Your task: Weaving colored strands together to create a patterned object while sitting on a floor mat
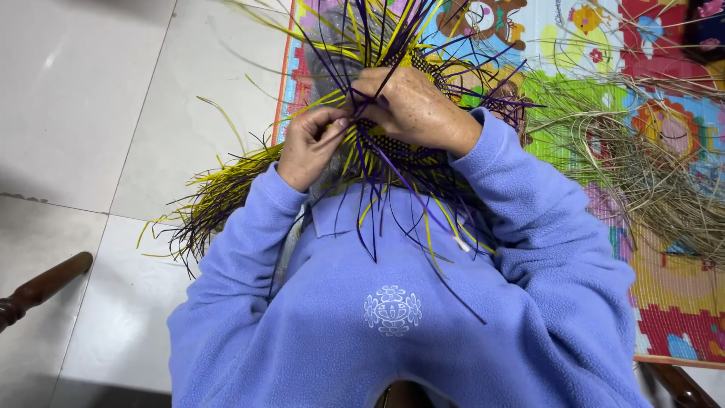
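Observation:
A half-woven piece of yellow and dark purple straw strips (393, 147) rests on my lap, its loose ends fanning out upward and to the left. My left hand (308, 145) pinches a few strips at the weave's left edge. My right hand (414, 107) lies on top of the woven part, fingers curled around purple strips. Both arms are in light purple fleece sleeves.
A heap of loose pale green-tan straw (649, 151) lies at the right on a colourful patterned mat (680, 302). White floor tiles (91, 113) fill the left. A dark wooden chair arm (41, 287) juts in at lower left, another at lower right (676, 384).

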